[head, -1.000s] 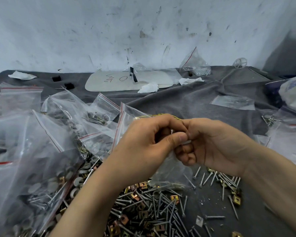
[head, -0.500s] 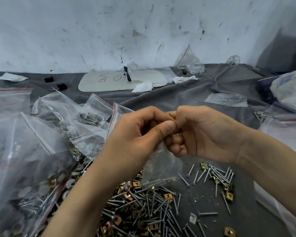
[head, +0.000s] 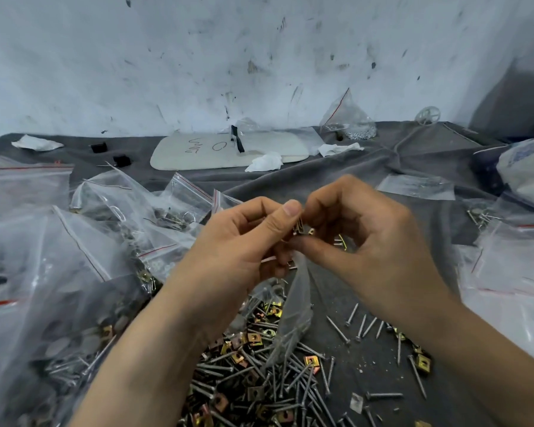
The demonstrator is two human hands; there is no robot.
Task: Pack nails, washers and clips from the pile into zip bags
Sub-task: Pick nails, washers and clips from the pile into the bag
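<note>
**Both hands meet at a zip bag's mouth above the pile**

Head view: the pile (head: 259, 380) of nails and square gold clips lies on a grey cloth (head: 367, 183). Directly above the pile, the left hand (head: 241, 241) and the right hand (head: 367, 241) come together, fingertips touching.

The left hand is curled, and its thumb and fingers pinch the top edge of a clear zip bag (head: 293, 315). The bag hangs down until its lower end touches the pile. The right hand is curled too, pinching a few small metal pieces (head: 301, 230) at the bag's mouth. Whether these sit inside the bag or just over it cannot be told.

Left of the pile, filled bags (head: 74, 272) with red seal stripes are heaped against its edge. Right of the pile, loose nails (head: 361, 325) lie scattered on the cloth. Beyond the pile, near the wall, lies a cream board (head: 198, 152) with a crumpled tissue (head: 265, 161) touching it.
</note>
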